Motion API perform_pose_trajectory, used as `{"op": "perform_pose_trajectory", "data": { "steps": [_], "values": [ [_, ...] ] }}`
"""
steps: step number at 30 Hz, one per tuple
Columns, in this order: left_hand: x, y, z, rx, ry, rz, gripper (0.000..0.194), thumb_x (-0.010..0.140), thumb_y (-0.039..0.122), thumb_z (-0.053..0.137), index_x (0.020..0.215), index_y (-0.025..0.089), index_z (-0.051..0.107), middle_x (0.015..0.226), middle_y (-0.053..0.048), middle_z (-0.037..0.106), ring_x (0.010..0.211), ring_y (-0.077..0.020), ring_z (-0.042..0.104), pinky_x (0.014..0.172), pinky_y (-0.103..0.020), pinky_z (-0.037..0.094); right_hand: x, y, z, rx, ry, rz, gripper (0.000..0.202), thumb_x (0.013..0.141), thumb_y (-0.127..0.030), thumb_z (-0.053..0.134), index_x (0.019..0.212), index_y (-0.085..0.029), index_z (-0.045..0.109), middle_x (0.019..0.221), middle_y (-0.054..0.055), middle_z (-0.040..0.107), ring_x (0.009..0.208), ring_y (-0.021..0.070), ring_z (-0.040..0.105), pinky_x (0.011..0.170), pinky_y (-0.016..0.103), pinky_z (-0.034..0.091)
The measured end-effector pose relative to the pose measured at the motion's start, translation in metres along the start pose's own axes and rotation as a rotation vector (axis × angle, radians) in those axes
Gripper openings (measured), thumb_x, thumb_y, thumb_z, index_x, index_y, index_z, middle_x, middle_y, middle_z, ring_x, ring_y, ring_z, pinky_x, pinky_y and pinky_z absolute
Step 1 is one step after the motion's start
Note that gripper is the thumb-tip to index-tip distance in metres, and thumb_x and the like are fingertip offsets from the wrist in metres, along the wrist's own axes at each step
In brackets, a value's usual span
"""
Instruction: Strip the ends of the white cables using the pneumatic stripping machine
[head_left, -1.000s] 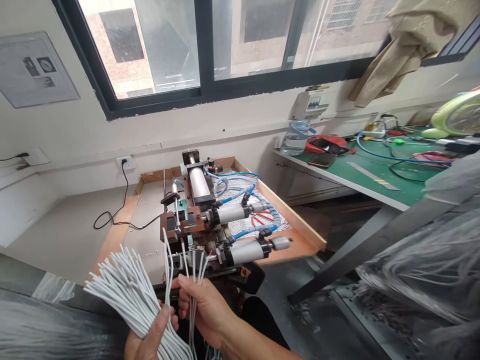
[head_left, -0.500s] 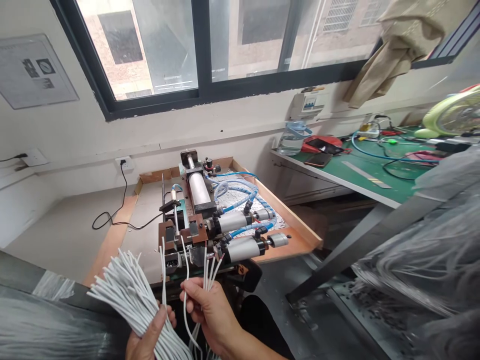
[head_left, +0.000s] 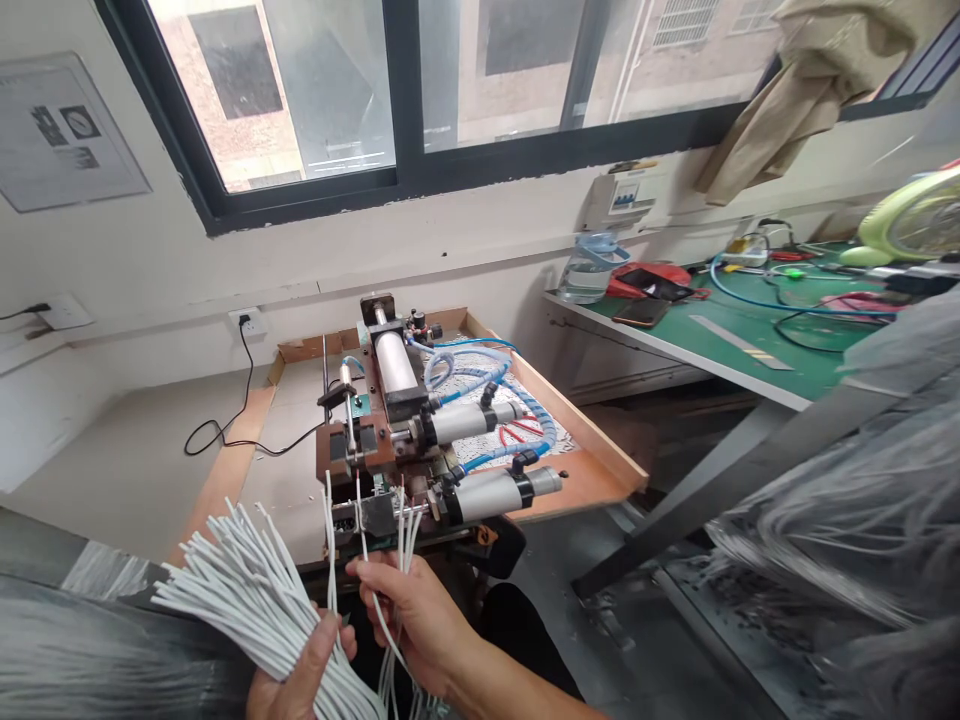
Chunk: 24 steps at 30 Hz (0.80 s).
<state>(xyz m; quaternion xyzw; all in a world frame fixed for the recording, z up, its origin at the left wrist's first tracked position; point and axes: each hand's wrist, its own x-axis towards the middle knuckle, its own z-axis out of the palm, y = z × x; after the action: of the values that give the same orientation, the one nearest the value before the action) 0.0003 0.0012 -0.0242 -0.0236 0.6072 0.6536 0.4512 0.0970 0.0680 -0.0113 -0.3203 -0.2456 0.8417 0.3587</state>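
Observation:
My left hand (head_left: 300,665) is wrapped round a thick bundle of white wires (head_left: 251,590), whose cut ends fan out to the upper left. One or two wires stand upright by its thumb and fingertips. Between thumb and forefinger, my right hand (head_left: 420,610) pinches a single white wire (head_left: 365,530). That wire's upper end reaches the jaws of a pneumatic wire-stripping machine (head_left: 390,370). Several more wires (head_left: 409,530) with reddish tips stick up from behind the right hand's fingers. The machine's brown jaw blocks (head_left: 356,447) sit close together, just beyond the wire tip.
A wooden-edged tray (head_left: 592,440) surrounds the machine, with blue air hoses (head_left: 551,420) and scraps inside. To the right, a green-topped table (head_left: 675,340) bears a water jug (head_left: 589,270), phone and fan. Plastic-wrapped wires (head_left: 847,540) hang at right; another bundle (head_left: 97,640) lies at lower left.
The machine's brown jaw blocks have come together, and the cylinder ends at right have shifted left. My right hand has moved slightly left with its wire, now straighter at the jaws.

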Motion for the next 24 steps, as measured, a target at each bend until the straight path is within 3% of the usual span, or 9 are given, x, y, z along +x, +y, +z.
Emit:
{"op": "perform_pose_trajectory", "data": {
  "steps": [4, 8, 13, 18, 24],
  "values": [
    [-0.002, -0.006, 0.003, 0.067, -0.037, 0.086, 0.037, 0.045, 0.023, 0.074, 0.078, 0.014, 0.058, 0.056, -0.002, 0.063, 0.056, -0.0208, 0.061, 0.055, -0.029, 0.047, -0.003, 0.005, 0.005, -0.107, -0.126, -0.072, 0.02, 0.06, -0.028, 0.064, 0.06, -0.01, 0.057, 0.042, -0.003, 0.045, 0.036, 0.0049, 0.038, 0.037, 0.018, 0.022],
    [-0.001, -0.01, 0.003, 0.118, -0.019, 0.169, 0.036, 0.046, 0.025, 0.073, 0.077, 0.014, 0.06, 0.061, -0.003, 0.064, 0.059, -0.0229, 0.061, 0.054, -0.03, 0.047, -0.008, 0.009, 0.004, -0.085, -0.01, -0.214, 0.023, 0.059, -0.031, 0.066, 0.058, -0.01, 0.057, 0.045, -0.002, 0.047, 0.04, 0.0055, 0.04, 0.041, 0.019, 0.026],
    [-0.001, -0.004, 0.003, 0.02, -0.014, 0.083, 0.036, 0.045, 0.019, 0.073, 0.077, 0.016, 0.057, 0.058, -0.002, 0.065, 0.056, -0.0187, 0.06, 0.053, -0.026, 0.047, -0.007, 0.009, -0.004, -0.129, 0.084, -0.263, 0.027, 0.064, -0.034, 0.063, 0.057, -0.009, 0.058, 0.046, -0.001, 0.049, 0.04, 0.0038, 0.033, 0.04, 0.018, 0.021],
    [0.0, 0.005, 0.005, -0.085, 0.026, 0.011, 0.04, 0.042, 0.01, 0.074, 0.077, 0.017, 0.056, 0.059, -0.003, 0.065, 0.058, -0.0185, 0.061, 0.059, -0.028, 0.049, 0.001, 0.005, -0.002, -0.021, 0.14, -0.186, 0.025, 0.058, -0.032, 0.066, 0.053, -0.01, 0.055, 0.045, 0.0, 0.049, 0.038, 0.0035, 0.032, 0.038, 0.018, 0.017],
    [-0.002, 0.006, 0.011, -0.082, -0.036, 0.006, 0.037, 0.043, 0.013, 0.074, 0.075, 0.017, 0.056, 0.056, -0.001, 0.063, 0.052, -0.0152, 0.059, 0.054, -0.025, 0.048, 0.009, 0.0, 0.001, 0.154, 0.165, -0.057, 0.022, 0.054, -0.026, 0.066, 0.052, -0.01, 0.053, 0.043, -0.002, 0.047, 0.036, 0.0025, 0.031, 0.037, 0.016, 0.016]
  ]
}}
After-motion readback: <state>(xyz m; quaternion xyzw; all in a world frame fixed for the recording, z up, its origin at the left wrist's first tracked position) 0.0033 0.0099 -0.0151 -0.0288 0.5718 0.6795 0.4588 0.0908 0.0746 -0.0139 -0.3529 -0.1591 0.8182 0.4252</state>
